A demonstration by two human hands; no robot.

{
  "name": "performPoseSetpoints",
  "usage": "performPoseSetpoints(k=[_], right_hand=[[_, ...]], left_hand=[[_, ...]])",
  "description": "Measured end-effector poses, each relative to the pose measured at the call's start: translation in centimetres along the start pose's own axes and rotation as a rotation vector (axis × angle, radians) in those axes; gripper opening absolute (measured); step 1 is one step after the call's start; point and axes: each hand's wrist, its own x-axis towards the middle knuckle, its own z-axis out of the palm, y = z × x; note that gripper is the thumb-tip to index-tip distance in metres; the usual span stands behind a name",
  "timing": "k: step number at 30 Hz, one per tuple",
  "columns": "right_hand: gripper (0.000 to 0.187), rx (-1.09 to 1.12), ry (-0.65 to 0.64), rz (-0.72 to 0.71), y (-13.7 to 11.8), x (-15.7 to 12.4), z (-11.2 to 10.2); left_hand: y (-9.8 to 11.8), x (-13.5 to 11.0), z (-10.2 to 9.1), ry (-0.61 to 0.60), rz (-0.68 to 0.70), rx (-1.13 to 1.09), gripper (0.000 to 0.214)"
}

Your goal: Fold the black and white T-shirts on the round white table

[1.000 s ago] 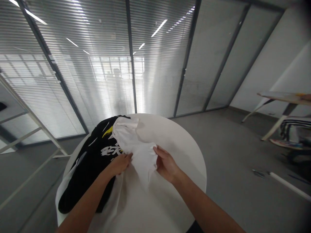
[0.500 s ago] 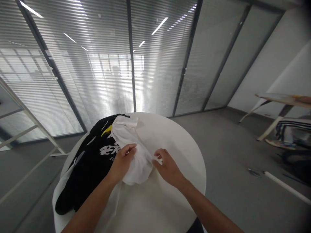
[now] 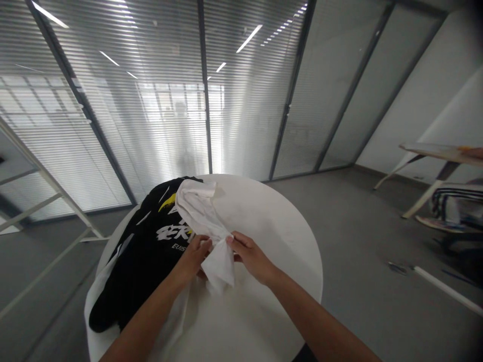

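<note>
Bright backlight through grey horizontal-slat blinds (image 3: 162,125), upper left; smooth grey floor (image 3: 354,251) dim, right; dark vignetting, upper-right corner; slight blur.

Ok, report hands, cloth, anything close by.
Right hand pinching white cloth; left hand at its edge. Cloth bunched between them. Black garment alongside, partly overlapped.

Plain white, that cloth (image 3: 198,206) in the fingers (image 3: 243,240), and just left of them it's a black shirt (image 3: 139,261) splashed with white lettering (image 3: 170,233) and one yellow streak (image 3: 167,202)! Under the fingers, a white table (image 3: 275,231); beyond them, blinds (image 3: 249,115) in fine pale stripes between dark-grey frames (image 3: 204,75), and off to the right, grey floor (image 3: 350,236) and a bundle (image 3: 455,193) striped black and white.
</note>
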Motion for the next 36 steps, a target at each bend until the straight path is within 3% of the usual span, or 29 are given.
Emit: performPoseSetpoints(k=[4, 8, 14, 17, 20, 25, 27, 31, 34, 36], right_hand=[[0.038, 0.097, -0.026, 0.0, -1.0, 0.0, -0.6], [0.032, 0.169, 0.123, -0.092, -1.8, -0.2, -3.4], [0.023, 0.186, 0.449, -0.156, -1.1, -2.4, -9.2], [0.024, 0.015, 0.527, -0.043, 0.3, -3.9, -11.7], [0.029, -0.333, 0.444, 0.139, 1.4, -5.4, -13.8], [0.035, -0.868, 0.082, 0.249, 0.9, -7.1, -16.6], [0.029, -1.008, 0.04, 0.232, 0.0, -7.0, -16.7], [0.028, -1.261, 0.29, 0.267, -0.8, -5.1, -13.3], [0.041, -1.37, 0.169, 0.097, 0.3, -3.0, -9.3], [0.047, -1.472, 0.141, 0.032, 1.5, -1.6, -7.3]], left_hand=[[0.6, -0.2, 0.2, 0.012, 0.058, -0.184, 0.03], [0.7, 0.0, -0.8, 0.082, 0.055, -0.295, 0.025], [-0.2, -1.5, -5.6, 0.239, 0.11, -0.32, 0.02], [-0.1, -3.1, -8.3, 0.304, 0.067, -0.341, 0.02], [-0.4, -4.4, -10.1, 0.321, 0.032, -0.345, 0.015], [-1.4, -5.4, -11.1, 0.182, -0.034, -0.269, 0.018], [-1.6, -5.3, -10.9, 0.181, -0.053, -0.038, 0.022], [-2.2, -5.0, -9.3, 0.219, 0.01, 0.563, 0.038], [-3.0, -5.0, -7.9, 0.14, 0.04, 0.731, 0.054], [-3.0, -5.2, -7.5, 0.088, 0.045, 0.739, 0.052]])
